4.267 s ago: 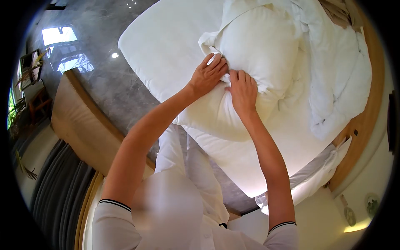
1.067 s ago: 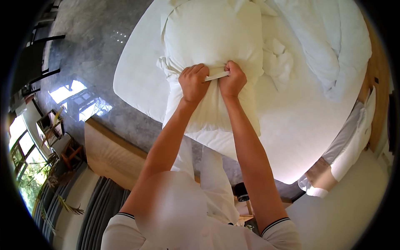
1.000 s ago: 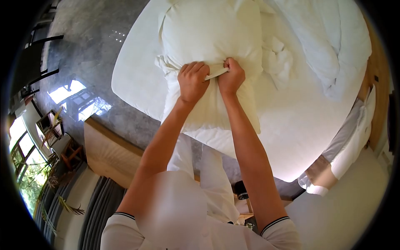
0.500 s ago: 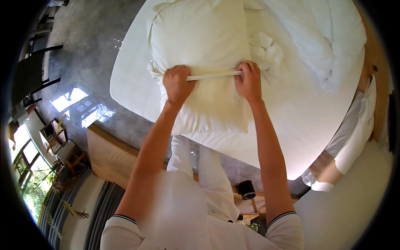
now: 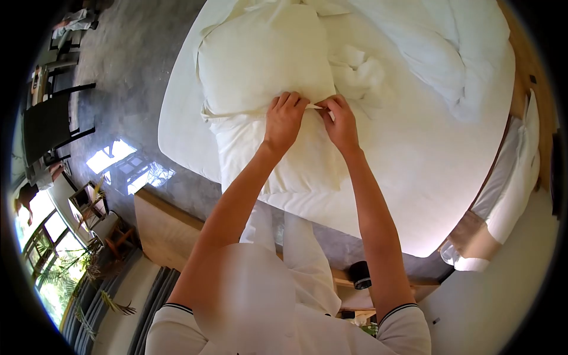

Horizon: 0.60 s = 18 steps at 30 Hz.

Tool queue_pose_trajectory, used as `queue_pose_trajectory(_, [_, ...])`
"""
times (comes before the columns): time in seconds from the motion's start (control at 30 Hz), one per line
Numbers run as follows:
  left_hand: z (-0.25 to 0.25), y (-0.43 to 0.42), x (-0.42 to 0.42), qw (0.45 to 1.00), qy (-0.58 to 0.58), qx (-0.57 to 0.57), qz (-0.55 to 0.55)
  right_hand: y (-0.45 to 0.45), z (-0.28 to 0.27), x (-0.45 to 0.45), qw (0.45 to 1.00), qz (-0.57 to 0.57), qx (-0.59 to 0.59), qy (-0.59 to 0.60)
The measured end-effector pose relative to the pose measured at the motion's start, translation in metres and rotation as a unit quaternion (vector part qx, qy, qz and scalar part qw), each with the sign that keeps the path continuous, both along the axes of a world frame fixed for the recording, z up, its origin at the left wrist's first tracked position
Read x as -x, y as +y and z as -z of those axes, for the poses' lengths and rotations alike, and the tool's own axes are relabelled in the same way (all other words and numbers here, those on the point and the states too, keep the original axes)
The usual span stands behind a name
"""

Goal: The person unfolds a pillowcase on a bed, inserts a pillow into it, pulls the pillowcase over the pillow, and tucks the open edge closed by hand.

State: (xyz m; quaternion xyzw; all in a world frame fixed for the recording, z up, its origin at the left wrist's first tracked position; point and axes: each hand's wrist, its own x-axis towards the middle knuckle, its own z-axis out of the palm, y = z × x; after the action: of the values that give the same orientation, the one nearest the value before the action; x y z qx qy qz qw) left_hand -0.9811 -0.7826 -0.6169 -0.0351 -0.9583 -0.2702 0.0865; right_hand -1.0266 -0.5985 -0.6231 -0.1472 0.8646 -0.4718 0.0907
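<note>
A white pillow (image 5: pixel 260 148) lies on the white-sheeted bed, its far part covered by a pillowcase (image 5: pixel 266 59) whose open edge runs across the middle. My left hand (image 5: pixel 286 120) is closed on that edge, right of the pillow's middle. Close beside it, my right hand (image 5: pixel 341 123) pinches the same edge near the pillow's right side. A short taut strip of hem shows between the two hands. The fingertips are partly hidden in the cloth.
The bed (image 5: pixel 408 177) has a crumpled white duvet (image 5: pixel 426 53) at the far right. A wooden bench or board (image 5: pixel 165 228) stands near the left. Dark chairs (image 5: pixel 47 130) are on the grey floor (image 5: pixel 142 71). A black cylindrical object (image 5: pixel 360 275) sits below the bed's near edge.
My left hand has moved right along the pillowcase edge, close to my right hand. My right hand has shifted slightly left and down. The stretch of hem between them is much shorter.
</note>
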Motion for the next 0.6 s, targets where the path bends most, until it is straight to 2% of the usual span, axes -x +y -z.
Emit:
queue_pose_trajectory(0.03, [-0.006,0.003,0.002,1.0,0.003,0.002,0.002,0.006,0.001,0.006,0.997,-0.008,-0.001,0.079])
queue_pose_trajectory(0.1, [-0.021,0.01,-0.005,0.996,-0.082,0.042,0.011,0.016,0.002,0.015,0.995,-0.023,-0.026,0.097])
queue_pose_trajectory(0.13, [-0.025,0.013,-0.005,0.995,-0.083,0.046,0.014,0.019,0.001,0.018,0.991,-0.042,-0.051,0.113])
queue_pose_trajectory(0.2, [-0.03,0.019,-0.006,0.991,-0.113,0.077,0.002,0.021,0.002,0.025,0.994,-0.054,-0.035,0.083])
queue_pose_trajectory(0.27, [-0.02,0.018,0.0,0.993,-0.088,0.081,0.003,0.022,0.005,0.035,0.996,-0.068,-0.022,0.06])
queue_pose_trajectory(0.33, [-0.003,0.016,0.004,0.995,-0.067,0.08,0.003,0.023,0.008,0.042,0.987,-0.136,-0.07,-0.056])
queue_pose_trajectory(0.37, [0.008,0.012,0.007,0.997,-0.058,0.048,0.021,0.021,0.01,0.044,0.987,-0.136,-0.07,-0.059])
queue_pose_trajectory(0.43, [0.006,0.008,0.011,0.998,-0.049,0.015,0.039,0.018,0.009,0.052,0.956,-0.249,-0.15,-0.045])
queue_pose_trajectory(0.5, [-0.001,0.003,0.013,0.992,-0.092,-0.054,0.074,0.021,0.009,0.059,0.947,-0.271,-0.161,-0.058])
queue_pose_trajectory(0.57, [-0.013,-0.004,0.012,0.989,-0.099,-0.027,0.103,0.023,0.01,0.059,0.938,-0.293,-0.171,-0.073])
queue_pose_trajectory(0.6, [-0.013,-0.009,0.011,0.986,-0.104,0.0,0.13,0.024,0.01,0.053,0.952,-0.282,-0.112,-0.025])
